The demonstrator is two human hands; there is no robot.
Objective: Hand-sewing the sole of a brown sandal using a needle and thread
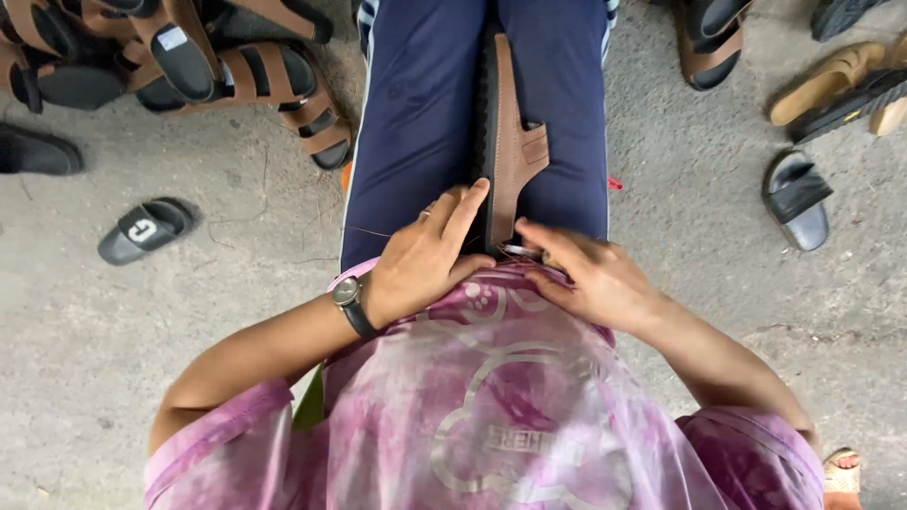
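Lying lengthwise between the person's thighs, at upper centre of the frame, a brown sandal [508, 142] has its long axis running top to bottom of the picture. It stands on edge: black sole edge to the left, brown footbed and strap to the right, the strap bulging toward the right thigh. Its near end sits just above the pink shirt hem, between the two hands.

Left hand [425, 257], centre of frame: fingers loosely spread, not clenched, index finger stretched up along the black sole edge and touching it. A wristwatch [348, 293] sits on that wrist.

Right hand [590, 274], right of centre: fingers drawn together toward the near end of the sandal, pinched on a small pale, thin object [521, 250]; what it is cannot be told.

Legs are in dark blue trousers [416, 113].

Surface: rough grey concrete floor [189, 312], dusty, with stray threads. Upper left holds a heap of brown-strapped sandals [189, 57]; a lone black slide [146, 229] lies at left. Upper right shows more footwear: a tan sandal [827, 83] and a black slide [796, 200], well apart from the hands.
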